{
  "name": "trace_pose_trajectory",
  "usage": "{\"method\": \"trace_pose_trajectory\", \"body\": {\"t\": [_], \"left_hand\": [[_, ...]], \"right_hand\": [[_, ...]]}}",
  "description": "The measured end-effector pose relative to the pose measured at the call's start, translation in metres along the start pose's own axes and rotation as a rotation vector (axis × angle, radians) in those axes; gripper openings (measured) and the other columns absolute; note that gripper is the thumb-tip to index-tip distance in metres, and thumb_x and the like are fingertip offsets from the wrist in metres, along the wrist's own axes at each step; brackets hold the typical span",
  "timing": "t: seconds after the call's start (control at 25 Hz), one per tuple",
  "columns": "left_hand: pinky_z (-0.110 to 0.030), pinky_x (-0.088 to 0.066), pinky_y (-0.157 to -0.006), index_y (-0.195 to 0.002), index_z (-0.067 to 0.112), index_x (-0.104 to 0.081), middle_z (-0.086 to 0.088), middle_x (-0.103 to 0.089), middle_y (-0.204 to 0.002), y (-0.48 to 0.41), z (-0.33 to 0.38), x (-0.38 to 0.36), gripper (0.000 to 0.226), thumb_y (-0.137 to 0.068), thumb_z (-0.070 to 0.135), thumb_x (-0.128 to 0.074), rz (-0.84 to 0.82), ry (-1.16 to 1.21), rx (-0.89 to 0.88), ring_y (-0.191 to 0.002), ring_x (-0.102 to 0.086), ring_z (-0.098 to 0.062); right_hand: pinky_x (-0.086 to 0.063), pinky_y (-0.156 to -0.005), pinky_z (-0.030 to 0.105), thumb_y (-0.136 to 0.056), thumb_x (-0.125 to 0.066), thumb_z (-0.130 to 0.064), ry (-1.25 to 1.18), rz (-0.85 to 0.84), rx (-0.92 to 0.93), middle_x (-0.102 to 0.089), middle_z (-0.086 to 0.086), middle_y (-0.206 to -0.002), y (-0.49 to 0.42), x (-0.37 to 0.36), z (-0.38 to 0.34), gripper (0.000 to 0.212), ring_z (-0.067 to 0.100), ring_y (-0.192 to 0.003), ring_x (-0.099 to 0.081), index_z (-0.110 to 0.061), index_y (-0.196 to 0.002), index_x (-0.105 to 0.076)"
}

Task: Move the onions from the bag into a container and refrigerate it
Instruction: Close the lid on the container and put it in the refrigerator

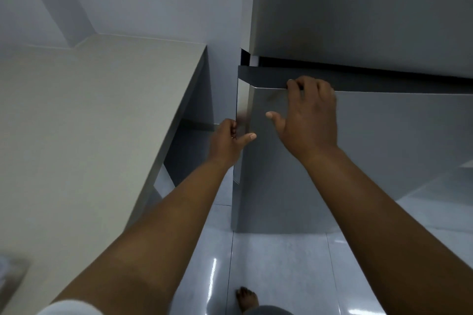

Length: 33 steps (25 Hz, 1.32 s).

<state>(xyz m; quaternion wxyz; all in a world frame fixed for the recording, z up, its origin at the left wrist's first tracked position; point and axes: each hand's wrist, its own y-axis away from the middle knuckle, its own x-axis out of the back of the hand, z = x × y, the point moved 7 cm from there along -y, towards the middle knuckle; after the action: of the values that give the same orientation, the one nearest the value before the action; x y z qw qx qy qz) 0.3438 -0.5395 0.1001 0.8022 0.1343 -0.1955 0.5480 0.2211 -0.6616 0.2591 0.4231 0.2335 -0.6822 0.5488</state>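
A grey refrigerator fills the right half of the head view, with an upper door (358, 7) and a lower door (384, 135). My right hand (309, 115) rests on the lower door, its fingers hooked over the door's top edge near the left corner. My left hand (227, 143) grips the left side edge of the same door, thumb on the front face. A dark gap (358, 62) shows between the two doors. No onions, bag or container are in view.
A pale counter (89, 123) runs along the left, its edge close to the refrigerator's side. A glossy tiled floor (281, 263) lies below, with my bare foot (245, 298) on it. A blurred object (10, 271) sits at the counter's near left corner.
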Motion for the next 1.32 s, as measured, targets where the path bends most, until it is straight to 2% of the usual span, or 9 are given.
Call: {"method": "trace_pose_trajectory", "body": {"t": [0.24,0.36,0.52,0.64,0.72,0.84,0.96,1.12,1.32], "left_hand": [[-0.019,-0.040,-0.060,-0.091,0.019,-0.052,0.002,-0.057,-0.085,0.100,-0.004,0.000,0.039,-0.073,0.042,-0.079,0.003,0.028,-0.082,-0.074,-0.052,-0.013],[-0.011,-0.040,-0.067,-0.100,0.027,-0.048,0.009,-0.053,-0.093,0.164,-0.005,-0.011,0.040,-0.075,0.038,-0.078,-0.063,0.066,-0.144,-0.080,-0.053,-0.006],[-0.006,-0.038,-0.076,-0.116,0.027,-0.044,0.008,-0.049,-0.109,0.250,-0.004,-0.034,0.054,-0.074,0.044,-0.074,-0.204,0.097,-0.221,-0.095,-0.050,-0.004],[-0.008,-0.041,-0.077,-0.109,0.031,-0.048,0.014,-0.050,-0.101,0.303,0.007,-0.046,0.042,-0.078,0.051,-0.068,-0.332,0.058,-0.355,-0.089,-0.051,0.003],[-0.018,-0.048,-0.070,-0.097,0.024,-0.058,0.011,-0.056,-0.088,0.326,0.025,-0.046,0.029,-0.082,0.048,-0.065,-0.370,0.015,-0.553,-0.078,-0.054,-0.001],[-0.029,-0.053,-0.067,-0.090,0.011,-0.065,-0.002,-0.064,-0.084,0.328,0.055,-0.037,0.026,-0.086,0.036,-0.065,-0.275,0.068,-0.758,-0.078,-0.058,-0.011],[-0.014,-0.042,-0.096,-0.118,0.007,-0.060,-0.010,-0.062,-0.118,0.323,0.094,-0.051,0.053,-0.086,0.050,-0.059,-0.292,0.045,-0.836,-0.111,-0.053,-0.011],[-0.040,-0.037,-0.110,-0.131,0.008,-0.054,-0.011,-0.053,-0.140,0.349,0.135,-0.095,0.069,-0.086,0.060,-0.052,-0.337,-0.189,-1.070,-0.132,-0.045,-0.026],[-0.041,-0.029,-0.116,-0.139,0.013,-0.048,-0.005,-0.048,-0.147,0.391,0.140,-0.150,0.072,-0.087,0.065,-0.049,-0.460,-0.283,-1.165,-0.143,-0.031,-0.017]], "right_hand": [[-0.045,-0.094,0.044,-0.080,-0.039,-0.077,0.000,-0.054,-0.149,-0.054,0.021,-0.117,0.065,0.048,-0.020,0.089,0.037,-0.111,-0.046,0.002,-0.117,-0.055],[-0.046,-0.099,0.049,-0.077,-0.030,-0.085,0.019,-0.075,-0.246,-0.053,0.022,-0.121,0.107,0.077,-0.023,0.099,0.038,-0.121,-0.044,0.002,-0.119,-0.053],[-0.038,-0.109,0.054,-0.069,-0.030,-0.092,0.016,-0.123,-0.413,-0.044,0.020,-0.140,0.166,0.114,-0.015,0.108,0.041,-0.143,-0.025,-0.003,-0.129,-0.047],[-0.036,-0.111,0.054,-0.064,-0.027,-0.095,0.048,-0.118,-0.491,-0.042,0.020,-0.145,0.207,0.143,-0.003,0.115,0.040,-0.145,-0.021,-0.004,-0.133,-0.045],[-0.033,-0.114,0.053,-0.063,-0.026,-0.096,0.087,-0.119,-0.542,-0.038,0.017,-0.150,0.236,0.161,0.010,0.118,0.036,-0.146,-0.020,-0.006,-0.139,-0.040],[-0.028,-0.116,0.046,-0.068,-0.027,-0.093,0.115,-0.107,-0.567,-0.033,0.011,-0.156,0.277,0.183,0.030,0.113,0.030,-0.147,-0.022,-0.010,-0.145,-0.034],[-0.026,-0.116,0.044,-0.077,-0.038,-0.081,0.105,-0.071,-0.564,-0.033,0.010,-0.156,0.315,0.205,0.050,0.099,0.028,-0.146,-0.025,-0.011,-0.146,-0.034],[-0.030,-0.115,0.044,-0.085,-0.045,-0.062,0.084,-0.020,-0.559,-0.037,0.011,-0.154,0.359,0.237,0.074,0.081,0.027,-0.145,-0.028,-0.007,-0.143,-0.039],[-0.029,-0.115,0.055,-0.098,-0.034,-0.040,0.158,-0.040,-0.543,-0.040,0.016,-0.151,0.406,0.273,0.101,0.059,0.031,-0.144,-0.030,-0.001,-0.141,-0.042]]}}
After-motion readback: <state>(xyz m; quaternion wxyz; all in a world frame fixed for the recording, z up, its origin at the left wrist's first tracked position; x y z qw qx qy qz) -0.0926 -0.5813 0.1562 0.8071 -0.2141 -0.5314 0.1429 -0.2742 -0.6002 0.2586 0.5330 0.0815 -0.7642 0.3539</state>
